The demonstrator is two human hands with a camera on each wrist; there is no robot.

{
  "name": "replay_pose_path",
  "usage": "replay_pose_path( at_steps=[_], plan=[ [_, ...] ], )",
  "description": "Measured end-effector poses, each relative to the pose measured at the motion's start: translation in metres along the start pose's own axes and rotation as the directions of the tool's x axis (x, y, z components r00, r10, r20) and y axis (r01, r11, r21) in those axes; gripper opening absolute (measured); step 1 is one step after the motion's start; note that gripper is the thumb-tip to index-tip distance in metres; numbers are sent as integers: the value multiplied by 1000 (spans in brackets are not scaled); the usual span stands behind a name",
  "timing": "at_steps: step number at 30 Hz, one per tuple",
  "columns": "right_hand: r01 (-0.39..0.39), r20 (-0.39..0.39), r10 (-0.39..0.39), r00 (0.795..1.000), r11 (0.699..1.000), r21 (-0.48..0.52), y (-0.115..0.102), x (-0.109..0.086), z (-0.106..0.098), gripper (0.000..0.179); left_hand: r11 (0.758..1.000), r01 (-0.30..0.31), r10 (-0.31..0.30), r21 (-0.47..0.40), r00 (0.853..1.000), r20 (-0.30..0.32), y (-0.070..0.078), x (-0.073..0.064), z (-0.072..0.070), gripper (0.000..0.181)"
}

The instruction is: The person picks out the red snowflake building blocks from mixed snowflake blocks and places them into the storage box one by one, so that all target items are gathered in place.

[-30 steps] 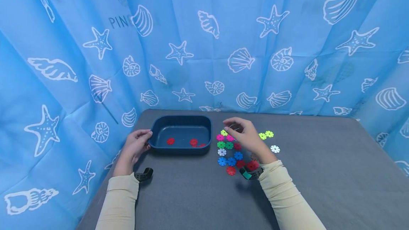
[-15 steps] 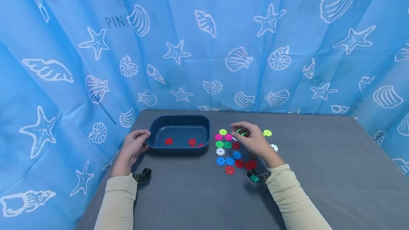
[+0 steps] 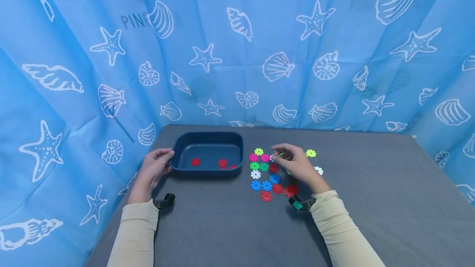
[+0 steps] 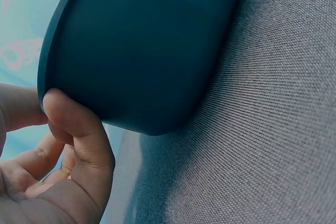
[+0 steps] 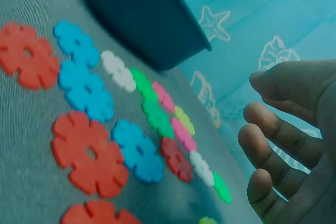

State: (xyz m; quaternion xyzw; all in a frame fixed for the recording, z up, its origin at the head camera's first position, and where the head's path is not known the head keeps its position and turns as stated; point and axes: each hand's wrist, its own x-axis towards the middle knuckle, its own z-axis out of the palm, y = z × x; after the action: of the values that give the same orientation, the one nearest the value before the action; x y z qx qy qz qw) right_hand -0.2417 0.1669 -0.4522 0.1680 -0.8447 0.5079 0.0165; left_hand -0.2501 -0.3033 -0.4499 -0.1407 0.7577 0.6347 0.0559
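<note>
In the head view my left hand (image 3: pixel 154 168) pinches the left end of a dark blue basin (image 3: pixel 208 173). The left wrist view has the thumb on the outside of the basin wall (image 4: pixel 142 40), near the rim. Several red notched discs (image 3: pixel 195 162) lie inside the basin. To its right, my right hand (image 3: pixel 295 166) hovers over a cluster of flat notched plastic discs, its fingers loosely bent and holding nothing. That cluster includes red discs (image 5: pixel 89 153), blue discs (image 5: pixel 137 150), green discs (image 5: pixel 157 118), pink, white and yellow ones. The right hand hides some discs in the head view.
A grey cloth covers the table (image 3: pixel 222 226). Behind it hangs a blue curtain (image 3: pixel 237 69) with white shells and starfish. A yellow disc (image 3: pixel 311 153) and a white disc (image 3: pixel 318 170) lie right of the right hand.
My right hand has shifted to the right over the discs, mostly in the first half second, and now covers different ones. The left hand keeps its grip on the basin.
</note>
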Motion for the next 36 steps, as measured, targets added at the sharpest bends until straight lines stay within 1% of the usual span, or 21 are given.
replay_pose_path(
  at_steps=[7,13,21,26,32,36],
  plan=[
    [-20,43,19,999,1000,21,13,2,1,29,1000,8,-8,2,1000,1,2,0,0,53],
    [-48,57,48,997,999,-2,20,1,4,28,1000,19,-19,7,1000,-2,2,0,0,54],
    [-54,73,55,996,998,-20,25,-1,7,27,1000,4,-3,20,1000,-9,-1,1,1,52],
    [-73,64,76,995,996,-55,26,-1,9,27,1000,-5,5,15,1000,-8,-1,1,1,51],
    [-93,46,98,994,989,-114,27,0,10,26,1000,2,-2,14,1000,-9,0,1,1,52],
    [-101,44,108,993,986,-130,27,0,10,26,1000,6,-6,16,1000,-8,0,0,1,53]
  ],
)
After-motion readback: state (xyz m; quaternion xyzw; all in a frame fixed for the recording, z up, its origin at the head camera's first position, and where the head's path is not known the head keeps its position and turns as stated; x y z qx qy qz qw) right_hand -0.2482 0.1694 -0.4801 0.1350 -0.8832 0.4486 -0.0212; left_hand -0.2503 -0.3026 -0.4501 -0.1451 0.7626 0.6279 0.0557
